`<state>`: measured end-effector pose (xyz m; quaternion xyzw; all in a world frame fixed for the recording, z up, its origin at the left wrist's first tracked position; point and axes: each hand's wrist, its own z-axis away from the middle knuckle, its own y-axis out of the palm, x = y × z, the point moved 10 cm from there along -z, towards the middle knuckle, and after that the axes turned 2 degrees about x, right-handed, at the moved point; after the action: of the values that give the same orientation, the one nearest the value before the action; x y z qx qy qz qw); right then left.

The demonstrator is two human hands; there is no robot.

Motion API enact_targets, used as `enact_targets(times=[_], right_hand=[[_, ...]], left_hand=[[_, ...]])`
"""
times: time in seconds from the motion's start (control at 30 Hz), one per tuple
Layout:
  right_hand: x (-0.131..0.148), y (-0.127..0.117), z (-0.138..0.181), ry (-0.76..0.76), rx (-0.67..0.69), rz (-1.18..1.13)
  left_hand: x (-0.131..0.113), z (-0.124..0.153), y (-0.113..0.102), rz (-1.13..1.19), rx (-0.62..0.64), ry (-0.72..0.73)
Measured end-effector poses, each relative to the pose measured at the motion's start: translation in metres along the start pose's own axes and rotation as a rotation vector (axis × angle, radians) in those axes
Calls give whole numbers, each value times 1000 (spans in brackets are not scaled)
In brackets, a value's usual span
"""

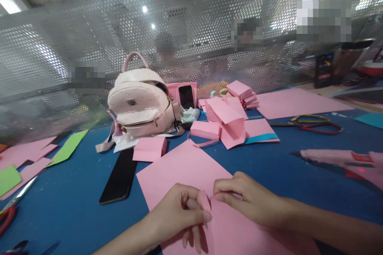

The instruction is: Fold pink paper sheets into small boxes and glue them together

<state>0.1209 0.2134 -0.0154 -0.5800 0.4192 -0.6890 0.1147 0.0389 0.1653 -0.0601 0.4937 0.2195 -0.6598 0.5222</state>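
A large pink paper sheet (pixel 182 171) lies on the blue table (pixel 77 191) in front of me. Both hands meet over its near part. My left hand (pixel 179 215) is closed, pinching a small pink paper piece (pixel 206 201) between thumb and fingers. My right hand (pixel 242 199) is closed too, its thumb and forefinger pinched on the same small piece from the right. The piece stands up a little above the sheet.
A pale pink backpack (pixel 140 103) stands behind, with a black phone (pixel 119 177) flat in front of it and another phone (pixel 186 96) upright. Folded pink papers (pixel 227 117), scissors (pixel 314 124), a pink glue gun (pixel 338 157), green strips (pixel 68 147) lie around. Perforated metal screen (pixel 60 48) behind.
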Motion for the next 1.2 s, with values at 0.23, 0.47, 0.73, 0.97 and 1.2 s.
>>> enact_targets(times=[0.23,0.47,0.73,0.97,1.2], right_hand=[[1,-1,-2,-15,-14,5],[-1,-1,-2,-13,-14,-4],[-4,1,0,-9,-14,3],[-2,0,-2,-26,-16,5],[-4,1,-1,-12,-18,-1]], left_hand=[[5,0,-4,-17,6,-20],[0,2,-3,-75,-31,-7],[7,2,-2,-28,24,-51],[9,2,-5,-36,18,-35],[6,3,-5,-36,23,-16]])
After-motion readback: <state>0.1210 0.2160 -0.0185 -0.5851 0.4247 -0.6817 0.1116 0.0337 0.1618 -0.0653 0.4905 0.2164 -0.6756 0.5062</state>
